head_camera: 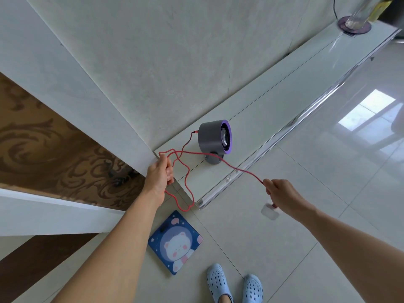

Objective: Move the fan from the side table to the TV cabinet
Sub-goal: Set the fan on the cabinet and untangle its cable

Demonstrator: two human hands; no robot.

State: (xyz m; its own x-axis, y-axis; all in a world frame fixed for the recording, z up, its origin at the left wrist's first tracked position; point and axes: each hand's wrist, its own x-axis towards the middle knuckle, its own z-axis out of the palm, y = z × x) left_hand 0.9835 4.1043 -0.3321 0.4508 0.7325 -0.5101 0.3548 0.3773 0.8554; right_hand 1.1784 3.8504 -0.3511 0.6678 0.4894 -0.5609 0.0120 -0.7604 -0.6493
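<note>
A small grey fan (213, 137) with a purple front ring stands upright on its round base at the near end of the long white TV cabinet (273, 110). A red cable (185, 171) is plugged into the fan's back and loops over the cabinet's corner, hanging towards the floor. My left hand (160, 174) is closed on loops of the cable at the cabinet's left corner. My right hand (282, 194) pinches the cable's far end above the floor, right of the cabinet edge. Neither hand touches the fan.
A blue bathroom scale (176, 242) with a bear picture lies on the tiled floor by my feet in light blue clogs (235, 284). A glass vase on a purple coaster (355, 24) stands at the cabinet's far end. A wall rises behind the cabinet.
</note>
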